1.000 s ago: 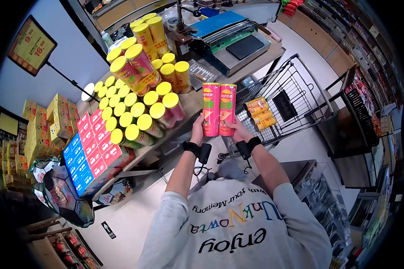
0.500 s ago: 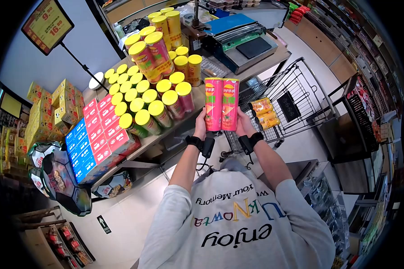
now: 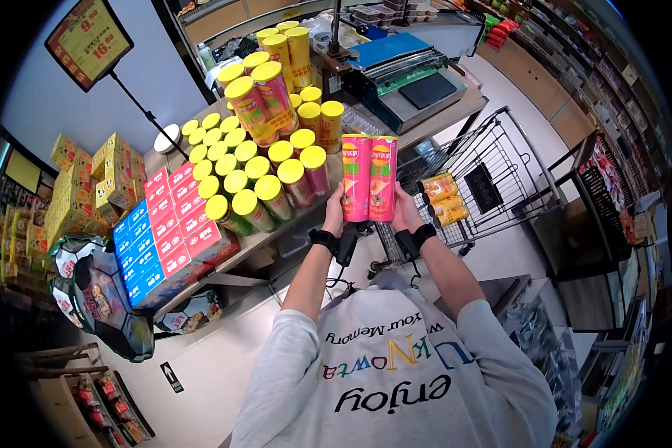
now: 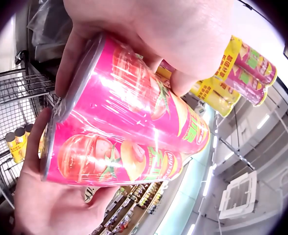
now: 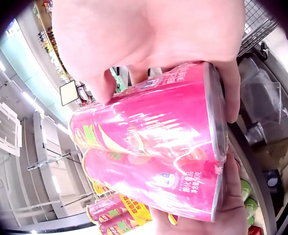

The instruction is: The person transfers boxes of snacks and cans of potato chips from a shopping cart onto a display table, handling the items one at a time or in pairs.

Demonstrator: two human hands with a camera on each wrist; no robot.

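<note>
In the middle of the head view, the left hand (image 3: 333, 213) and the right hand (image 3: 406, 212) hold a pink twin pack of chip cans (image 3: 369, 178) upright, fingers curled around its lower end, above the table edge, right of the yellow-lid cans (image 3: 255, 168) and left of the shopping cart (image 3: 493, 160).

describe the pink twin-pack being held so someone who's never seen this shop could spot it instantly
Start at the display table stacked with yellow-lidded cans, left of the wire shopping cart. Just in front of it, the left hand and right hand hold up the pink twin-pack: two tall pink tubes wrapped side by side. Unlike its neighbours, it is off the table.
</note>
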